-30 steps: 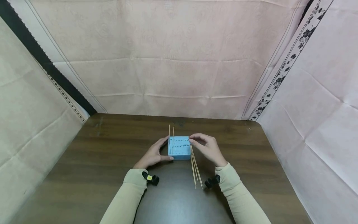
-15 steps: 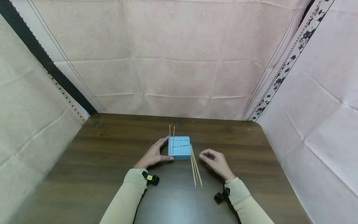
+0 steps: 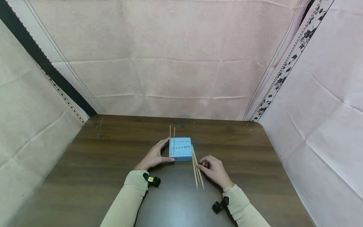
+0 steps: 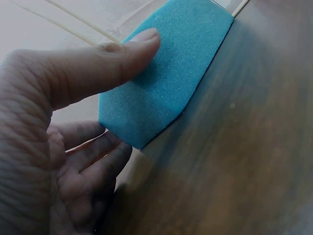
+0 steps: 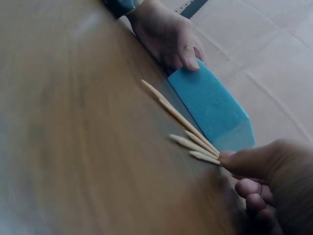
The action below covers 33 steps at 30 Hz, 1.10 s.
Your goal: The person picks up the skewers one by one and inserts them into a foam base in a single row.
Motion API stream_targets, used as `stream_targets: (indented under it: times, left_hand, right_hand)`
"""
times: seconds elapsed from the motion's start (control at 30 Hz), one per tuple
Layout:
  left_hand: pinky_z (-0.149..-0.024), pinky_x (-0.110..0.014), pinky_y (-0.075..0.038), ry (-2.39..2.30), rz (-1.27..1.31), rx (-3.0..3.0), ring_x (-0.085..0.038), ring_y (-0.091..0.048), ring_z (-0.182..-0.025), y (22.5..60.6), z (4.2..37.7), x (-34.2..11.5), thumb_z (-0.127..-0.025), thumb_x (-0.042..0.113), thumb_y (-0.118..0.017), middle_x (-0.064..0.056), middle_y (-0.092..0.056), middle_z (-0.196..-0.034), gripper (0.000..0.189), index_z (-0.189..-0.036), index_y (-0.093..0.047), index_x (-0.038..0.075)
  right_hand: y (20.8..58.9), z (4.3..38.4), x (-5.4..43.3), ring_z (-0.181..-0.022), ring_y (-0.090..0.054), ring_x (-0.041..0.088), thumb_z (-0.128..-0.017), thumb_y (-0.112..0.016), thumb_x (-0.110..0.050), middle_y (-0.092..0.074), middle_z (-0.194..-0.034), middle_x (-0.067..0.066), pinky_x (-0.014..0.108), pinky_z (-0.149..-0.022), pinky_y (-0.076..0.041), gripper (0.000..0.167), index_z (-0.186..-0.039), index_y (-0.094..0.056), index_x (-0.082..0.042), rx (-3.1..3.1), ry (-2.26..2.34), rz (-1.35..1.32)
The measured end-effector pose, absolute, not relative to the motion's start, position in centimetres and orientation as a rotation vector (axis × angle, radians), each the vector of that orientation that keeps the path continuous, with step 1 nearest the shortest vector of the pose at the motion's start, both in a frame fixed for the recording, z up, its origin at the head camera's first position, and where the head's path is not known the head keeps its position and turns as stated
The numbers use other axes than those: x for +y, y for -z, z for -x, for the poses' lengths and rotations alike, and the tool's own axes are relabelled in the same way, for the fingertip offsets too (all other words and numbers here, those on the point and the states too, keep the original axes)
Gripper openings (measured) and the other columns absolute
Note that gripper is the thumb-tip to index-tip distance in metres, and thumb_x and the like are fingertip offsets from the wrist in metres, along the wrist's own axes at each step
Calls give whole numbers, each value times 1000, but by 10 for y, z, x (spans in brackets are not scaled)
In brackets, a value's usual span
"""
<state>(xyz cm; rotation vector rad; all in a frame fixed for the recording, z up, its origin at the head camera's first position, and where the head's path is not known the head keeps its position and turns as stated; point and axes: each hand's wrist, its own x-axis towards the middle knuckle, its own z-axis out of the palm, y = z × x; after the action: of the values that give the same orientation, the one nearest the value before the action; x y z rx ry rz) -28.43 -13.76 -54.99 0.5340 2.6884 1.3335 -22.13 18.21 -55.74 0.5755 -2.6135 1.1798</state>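
A light blue foam block (image 3: 180, 147) with rows of dark dots stands on the table, and two thin wooden skewers (image 3: 174, 134) stick up near its left side. My left hand (image 3: 154, 156) grips the block's left end, thumb on the near face and fingers behind, as the left wrist view confirms. Several more skewers (image 3: 195, 170) lie fanned beside the block's right side; their pointed ends (image 5: 183, 140) show in the right wrist view. With curled fingers, my right hand (image 3: 214, 170) has its thumb tip at these skewers. Whether it pinches one is hidden.
The brown wooden table (image 3: 119, 189) extends around both hands. Pale cloth (image 3: 175, 63) hangs behind the far edge and along both sides. Each wrist wears a black camera (image 3: 220, 205) on a strap.
My right hand has left the block's right edge, drawn back to the right, then come in lower to the lying skewers. My left hand keeps its hold on the block.
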Motion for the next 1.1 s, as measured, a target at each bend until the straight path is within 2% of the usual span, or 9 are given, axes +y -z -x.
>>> stream_targets:
  times: [0.3,0.6,0.9,1.1]
  left_hand:
    - [-110,-66,-30,-1322,-524,2696,-35,-28,-148,548,284,-137,-68,61,-87,-7,-27,-164,114,-160,-28,30]
    - [-110,-65,-31,-1315,-537,2706,-35,-29,-147,548,283,-138,-68,61,-87,-7,-29,-163,114,-161,-28,28]
    - [-110,-64,-31,-1304,-534,2714,-35,-30,-147,549,284,-137,-68,60,-87,-7,-29,-163,114,-161,-28,28]
    - [-111,-64,-31,-1300,-539,2716,-34,-29,-147,549,284,-137,-68,61,-87,-6,-29,-163,114,-161,-28,28]
  right_hand:
    - [553,222,183,-71,-55,9,-87,-79,-9,-57,-80,-11,25,-62,-49,10,-92,-71,-14,-2616,-1186,-555]
    - [555,221,185,-69,-54,7,-82,-77,-6,-57,-77,-8,24,-61,-48,12,-84,-70,-15,-2592,-1029,-435]
    - [554,222,187,-69,-50,10,-90,-71,-6,-55,-74,-6,28,-62,-45,8,-84,-70,-10,-2604,-837,-409]
    - [552,222,186,-69,-49,14,-91,-70,-3,-54,-72,-3,32,-63,-44,9,-84,-67,-7,-2604,-761,-409]
